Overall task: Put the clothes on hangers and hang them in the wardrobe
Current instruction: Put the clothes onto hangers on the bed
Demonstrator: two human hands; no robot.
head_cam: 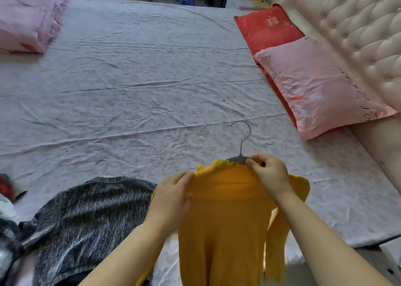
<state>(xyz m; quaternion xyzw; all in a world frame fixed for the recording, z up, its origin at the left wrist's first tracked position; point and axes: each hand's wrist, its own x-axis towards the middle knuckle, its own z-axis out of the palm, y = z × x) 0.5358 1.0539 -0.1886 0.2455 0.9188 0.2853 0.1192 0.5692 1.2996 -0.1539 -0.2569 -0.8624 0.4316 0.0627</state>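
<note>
Head view, looking down over a wide bed (134,79) with a creased pale sheet. At about 6 o'clock, low in the frame, a yellow knit sweater (225,220) draped on a grey hanger (239,158) — only the hanger's neck and metal hook showing above the ruffled collar, hook curling toward 12 o'clock. Left hand (171,201) at the sweater's left shoulder, fingers curled and pinching the ribbed edge of the neckline. Right hand (269,175) at the collar's right side, fingertips (252,163) pressed together on the knit right where the hanger's neck comes out; hard to tell whether gripping the hanger too or the fabric alone. Sweater body hanging down toward the bottom edge, one sleeve falling at the right.

At 8 o'clock, just beside the yellow sweater, a black-and-white marled garment (86,216) lying flat on the sheet, with a second hook (102,162) poking out beyond its top edge. At 10 o'clock, far corner, a folded pink quilt (28,16). At 2 o'clock, a pink pillow (321,86) lying partly over a red pillow (267,29) — both along a tufted cream headboard (364,29).
</note>
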